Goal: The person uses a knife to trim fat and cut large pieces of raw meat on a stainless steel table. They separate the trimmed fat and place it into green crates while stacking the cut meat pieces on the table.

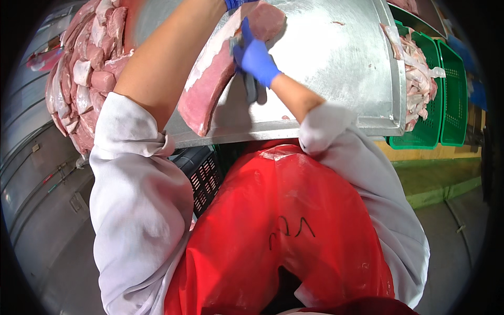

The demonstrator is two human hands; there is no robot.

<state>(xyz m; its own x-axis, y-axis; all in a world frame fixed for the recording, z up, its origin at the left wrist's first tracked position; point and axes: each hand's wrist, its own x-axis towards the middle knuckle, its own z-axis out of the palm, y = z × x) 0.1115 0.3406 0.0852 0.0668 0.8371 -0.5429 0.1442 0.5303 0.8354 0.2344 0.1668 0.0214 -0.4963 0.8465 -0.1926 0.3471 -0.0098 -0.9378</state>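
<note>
A long piece of pink pork loin (207,94) with a whitish strip of fat or membrane lies slantwise on the metal tray. My right hand (257,60), in a blue glove, is closed round a knife (251,88) at the loin's right side. The dark handle end sticks out below the fist; most of the blade is hidden or hard to make out against the meat. At the far end of the loin, my left hand (234,3), also blue-gloved, shows only in part at the upper edge. Its fingers are mostly out of sight.
A large heap of pork pieces (84,79) sits to the left of the metal tray (336,73). On the right, pale trimmings (417,76) fill one green crate (433,52), with another green crate (452,94) beside it. A black crate (202,178) stands below the tray's front edge.
</note>
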